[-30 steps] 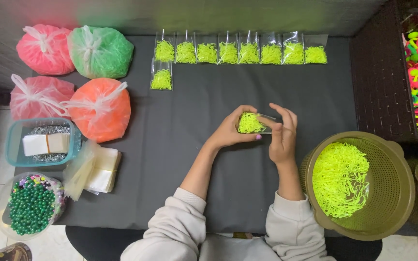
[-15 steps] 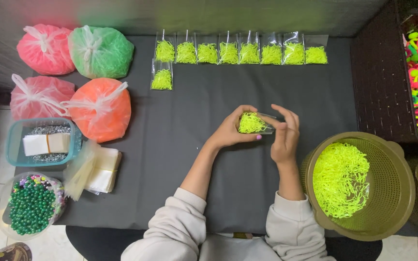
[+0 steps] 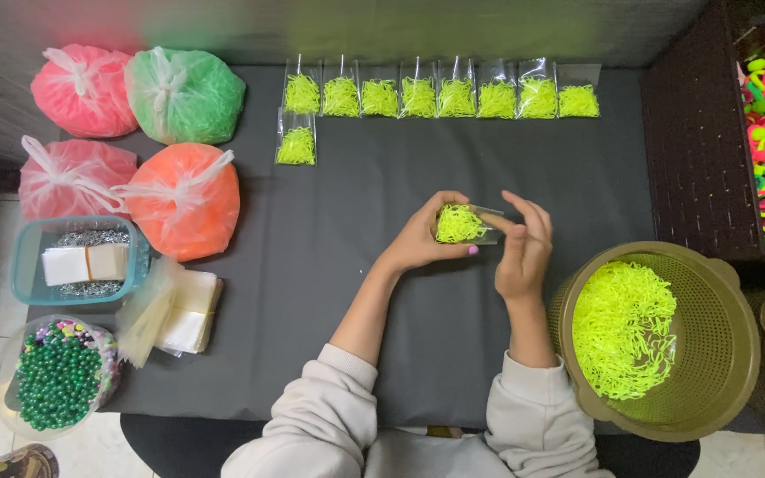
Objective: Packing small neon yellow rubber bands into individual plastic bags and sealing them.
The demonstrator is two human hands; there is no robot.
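L hand [image 3: 422, 237] curled around small clear pouch [image 3: 464, 225] of neon-yellow bands, held over black mat [image 3: 356, 292] at centre. R hand [image 3: 521, 248] half-open, fingertips pinching pouch's open end. Filled pouches [image 3: 436, 96] lined along far edge. Olive basket [image 3: 719, 341] at right, rim partly cut off. Pouch seal unclear.

**Clearance and obstructions on the work surface**

The dark mat [image 3: 374, 292] lies open between the hands and the row of filled packets [image 3: 440, 96] at the far edge. Left side is blocked by tied bags [image 3: 183, 199], a teal tray [image 3: 24, 265] and a bead tub [image 3: 59, 376]. The olive basket [image 3: 719, 354] closes the right
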